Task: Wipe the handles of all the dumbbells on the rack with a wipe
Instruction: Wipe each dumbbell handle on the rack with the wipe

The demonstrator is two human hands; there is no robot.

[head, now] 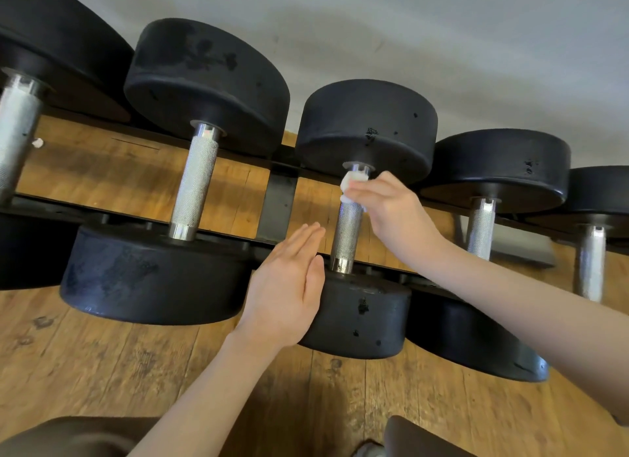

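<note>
Several black dumbbells with knurled silver handles lie across a low black rack [277, 198]. My right hand [391, 208] pinches a small white wipe [350, 184] round the far end of the middle dumbbell's handle [347, 235], just under its far head [366, 130]. My left hand [289, 286] is flat with straight fingers, resting against the near head [360, 313] of that same dumbbell, just left of the handle. To the left lies a bigger dumbbell with a bare handle [194, 184]. Right of the middle one, another handle [481, 228] shows.
The rack stands on a wooden floor [102, 364] against a pale wall [442, 41]. More dumbbells sit at the far left [17, 133] and far right [592, 262]. My knees [68, 436] show at the bottom edge. A small white scrap [38, 143] lies on the floor behind the rack.
</note>
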